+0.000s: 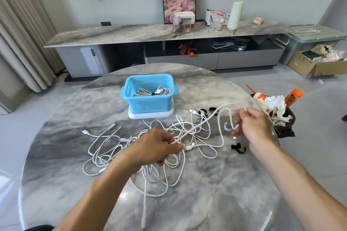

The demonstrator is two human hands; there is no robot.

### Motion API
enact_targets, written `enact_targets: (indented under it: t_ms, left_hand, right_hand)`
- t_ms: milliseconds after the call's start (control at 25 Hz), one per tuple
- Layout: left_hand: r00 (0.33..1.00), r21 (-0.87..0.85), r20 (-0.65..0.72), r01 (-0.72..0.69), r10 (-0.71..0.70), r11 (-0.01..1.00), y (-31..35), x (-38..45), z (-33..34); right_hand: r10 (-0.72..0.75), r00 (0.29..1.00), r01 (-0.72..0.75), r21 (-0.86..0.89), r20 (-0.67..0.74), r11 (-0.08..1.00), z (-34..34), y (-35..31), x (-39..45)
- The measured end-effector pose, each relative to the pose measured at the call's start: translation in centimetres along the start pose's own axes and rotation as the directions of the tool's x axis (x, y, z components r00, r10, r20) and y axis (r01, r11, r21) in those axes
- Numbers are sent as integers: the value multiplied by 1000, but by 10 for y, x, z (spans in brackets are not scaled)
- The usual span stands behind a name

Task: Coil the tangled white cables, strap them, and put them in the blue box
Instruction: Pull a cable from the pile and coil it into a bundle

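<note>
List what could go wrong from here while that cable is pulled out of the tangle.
1. The left hand and right hand stretch one cable that still runs through the pile; pulling may tighten knots.
2. Dragged loops could sweep the straps off the table.
3. The right hand works close to the trash bag at the edge; a wide pull might knock it.

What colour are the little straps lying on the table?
Black, seen in the head view: the straps lie by the right hand.
</note>
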State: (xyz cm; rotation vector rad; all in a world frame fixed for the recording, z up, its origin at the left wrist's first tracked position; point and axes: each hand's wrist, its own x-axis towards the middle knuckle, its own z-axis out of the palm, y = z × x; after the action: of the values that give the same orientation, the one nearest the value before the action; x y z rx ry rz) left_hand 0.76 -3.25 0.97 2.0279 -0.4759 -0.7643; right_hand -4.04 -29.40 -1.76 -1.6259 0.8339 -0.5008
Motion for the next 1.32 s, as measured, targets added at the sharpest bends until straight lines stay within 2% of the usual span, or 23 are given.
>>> enact_targets:
  t_ms: [40,80,120,160,200,240,320,440,520,600,640,720,800,840,920,1000,1040,1080,1120,1200,1240,1280,1320]
  left_hand:
    - [999,14,-34,-21,22,1000,1,-2,-3]
    - [996,-20,-72,-52,50,998,4,-3,-5]
    - [991,-73,-110,-78,70,994,7,-4,-7]
    - [984,-84,-151,-111,98,990,9,-4,-9]
    - [972,-32,-195,-143,134,989,11,-3,-8]
    - [957,53,-232,-164,172,985,12,-2,-5]
    - [937,149,-257,-202,235,968,14,-2,3]
    - [913,114,-264,-290,310,950,15,-4,6]
    - [900,79,-301,-307,316,949,15,-5,2]
    - [908,-57,-297,-327,296,943,16,-6,-2]
    - [919,-120,-275,-323,281,939,16,-7,-3]
    - [943,-128,-240,-267,231,955,16,-7,-6]
    - [956,-20,-246,-170,160,985,12,-6,-11]
    - [957,12,-262,-128,126,992,10,-6,-15]
    - [954,-105,-291,-113,79,988,9,-6,-22]
    - [950,-295,-306,-153,59,943,11,-7,-25]
    - [946,-327,-320,-166,56,930,12,-6,-23]
    - [939,-321,-339,-172,56,932,13,-4,-21]
    - [929,-300,-364,-177,59,937,12,-2,-17]
    - [913,-281,-403,-194,68,940,11,0,-10]
    - [910,-284,-406,-209,79,936,12,1,-6]
    - [912,-295,-398,-224,94,929,12,0,-3]
    - [914,-310,-390,-245,112,919,13,-1,0]
  right_hand:
    - [43,998,-35,-160,43,986,-4,4,2]
    - [68,990,-10,-418,124,908,-6,5,-3]
    - [57,971,113,-662,231,741,-5,6,-13]
    - [22,938,273,-779,345,564,-1,5,-23]
    - [-63,898,407,-772,434,488,2,-1,-33]
    - [-192,853,510,-693,486,510,6,-12,-42]
    - [-447,709,694,-428,546,579,15,-26,-56]
    - [-502,519,796,-178,692,578,34,-23,-70]
    - [-531,454,832,-126,715,540,43,-19,-73]
    - [-578,468,814,-71,668,577,45,-24,-70]
    - [-596,512,785,-56,619,616,44,-27,-70]
    - [-586,670,664,-13,455,748,40,-34,-70]
    - [-441,874,421,133,205,897,34,-42,-60]
    - [-315,945,291,217,87,932,28,-46,-49]
    - [-118,993,111,213,23,971,13,-51,-29]
    - [-45,985,52,-41,166,998,7,-45,-17]
    - [-28,955,93,-211,294,973,9,-39,-16]
    - [6,894,169,-352,447,920,11,-34,-19]
    - [62,799,253,-428,598,868,14,-31,-24]
    - [190,573,296,-418,797,859,17,-32,-38]
    - [201,512,289,-388,835,875,18,-34,-42]
    - [147,509,282,-325,848,903,20,-37,-43]
    - [58,548,282,-249,835,927,22,-40,-44]
